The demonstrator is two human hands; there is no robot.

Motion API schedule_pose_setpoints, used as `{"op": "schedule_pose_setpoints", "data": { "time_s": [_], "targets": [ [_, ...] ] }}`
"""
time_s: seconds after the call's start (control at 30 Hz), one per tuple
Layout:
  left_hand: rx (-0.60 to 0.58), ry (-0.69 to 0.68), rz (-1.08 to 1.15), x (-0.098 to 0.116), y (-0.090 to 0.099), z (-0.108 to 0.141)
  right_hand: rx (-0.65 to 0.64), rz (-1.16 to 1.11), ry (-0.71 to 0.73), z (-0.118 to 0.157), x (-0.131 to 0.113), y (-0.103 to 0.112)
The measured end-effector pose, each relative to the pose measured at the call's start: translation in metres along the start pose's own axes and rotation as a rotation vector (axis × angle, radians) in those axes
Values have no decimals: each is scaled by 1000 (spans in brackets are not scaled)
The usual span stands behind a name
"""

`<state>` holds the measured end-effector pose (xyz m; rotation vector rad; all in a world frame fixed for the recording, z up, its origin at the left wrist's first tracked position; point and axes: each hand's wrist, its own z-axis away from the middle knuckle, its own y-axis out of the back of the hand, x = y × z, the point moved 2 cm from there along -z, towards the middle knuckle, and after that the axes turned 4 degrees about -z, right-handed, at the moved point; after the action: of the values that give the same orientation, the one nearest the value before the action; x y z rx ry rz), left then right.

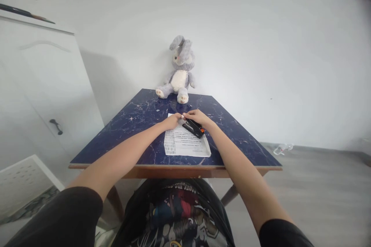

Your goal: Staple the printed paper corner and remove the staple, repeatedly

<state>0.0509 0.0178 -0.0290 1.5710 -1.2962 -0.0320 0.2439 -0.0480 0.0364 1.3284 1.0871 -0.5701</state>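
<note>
Stapler (196, 126) over paper (187, 147), fingers (190, 114) at one end, closed cabinet (55, 81)

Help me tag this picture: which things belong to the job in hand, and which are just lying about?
In the job:
black stapler, at the right hand
printed paper, at the left hand

Just lying about:
plush rabbit on the table
clear item on the floor

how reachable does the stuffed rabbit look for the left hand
Probably yes, with a stretch: the stuffed rabbit sits on the table beyond the left hand, and nothing tall stands between them.
</note>
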Motion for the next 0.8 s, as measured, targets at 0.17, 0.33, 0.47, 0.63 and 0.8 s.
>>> {"op": "schedule_pose_setpoints", "data": {
  "time_s": [0.17, 0.33, 0.47, 0.63, 0.8],
  "targets": [
    [72, 138, 3, 3, 8, -1, -298, -150, 14, 23, 9, 35],
    [165, 277, 199, 7, 18, -2, -554, -161, 36, 39, 10, 48],
    [192, 394, 426, 5, 18, 0, -594, -127, 27, 36, 11, 45],
    [201, 406, 492, 3, 17, -2, -575, -64, 87, 35, 11, 44],
    [184, 411, 490, -2, 17, -2, -457, 154, 168, 26, 7, 27]
  ]
}}
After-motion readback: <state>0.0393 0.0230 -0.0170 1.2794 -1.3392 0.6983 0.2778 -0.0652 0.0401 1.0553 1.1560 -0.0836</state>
